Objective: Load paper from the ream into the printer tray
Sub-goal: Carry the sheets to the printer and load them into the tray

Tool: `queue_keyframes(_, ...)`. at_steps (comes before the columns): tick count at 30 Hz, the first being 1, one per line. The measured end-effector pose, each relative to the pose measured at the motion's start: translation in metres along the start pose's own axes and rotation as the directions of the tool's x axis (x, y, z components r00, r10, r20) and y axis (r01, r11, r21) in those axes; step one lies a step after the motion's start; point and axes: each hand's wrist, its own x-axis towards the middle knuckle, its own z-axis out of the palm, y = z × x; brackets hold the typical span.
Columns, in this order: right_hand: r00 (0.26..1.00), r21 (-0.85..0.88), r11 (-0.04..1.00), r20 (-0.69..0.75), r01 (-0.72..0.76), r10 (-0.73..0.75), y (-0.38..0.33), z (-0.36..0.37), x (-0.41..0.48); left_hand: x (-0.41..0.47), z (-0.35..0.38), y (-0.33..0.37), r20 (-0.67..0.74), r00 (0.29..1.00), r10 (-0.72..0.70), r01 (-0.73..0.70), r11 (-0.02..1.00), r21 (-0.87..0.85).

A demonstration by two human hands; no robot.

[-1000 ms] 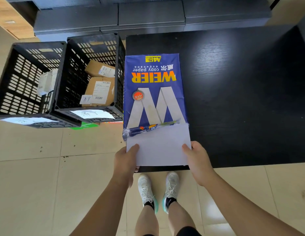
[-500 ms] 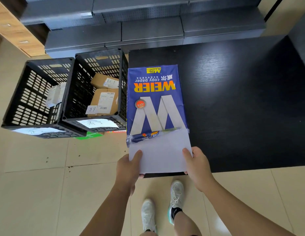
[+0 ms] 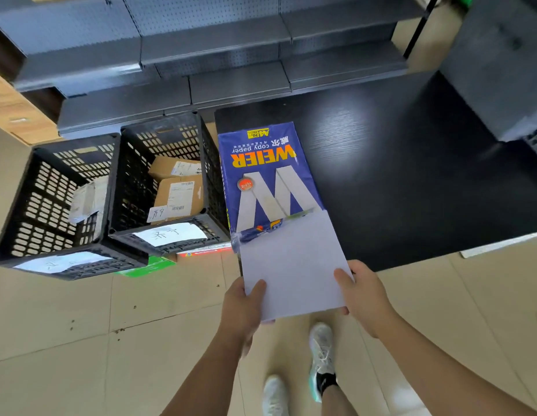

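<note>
A blue WEIER copy-paper ream [image 3: 265,178] lies on the left part of a black table [image 3: 411,175], its torn near end open. A stack of white paper [image 3: 294,265] sticks out of that end, past the table's front edge. My left hand [image 3: 241,307] grips the stack's near left corner, thumb on top. My right hand [image 3: 360,292] grips its near right edge, thumb on top. A grey machine body [image 3: 498,64] stands at the table's far right; no tray shows.
Two black slotted crates [image 3: 66,211] [image 3: 168,187] holding cardboard parcels stand left of the table. Grey metal shelving [image 3: 201,55] runs along the back. My feet in white shoes [image 3: 321,355] are on the beige tile floor below the stack.
The white stack has slid farther out of the wrapper toward me, with both hands holding its near end. The view has tilted up, showing more shelving.
</note>
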Motion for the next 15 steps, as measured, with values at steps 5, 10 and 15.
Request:
queue_keyframes(5,1.000,0.039,0.999,-0.016,-0.016,0.016,0.011,-0.014,-0.056,-0.053,-0.005,-0.016,-0.009,1.000,0.014,-0.014,0.998,0.064)
queue_keyframes(10,0.997,0.089,0.993,-0.002,-0.075,0.075,0.030,-0.035,-0.115,-0.110,-0.005,-0.030,0.015,0.999,0.048,-0.050,0.984,0.169)
queue_keyframes(15,0.993,0.147,0.986,-0.083,-0.072,0.085,0.057,-0.079,-0.157,-0.147,0.027,-0.036,-0.039,0.993,0.112,-0.090,0.928,0.363)
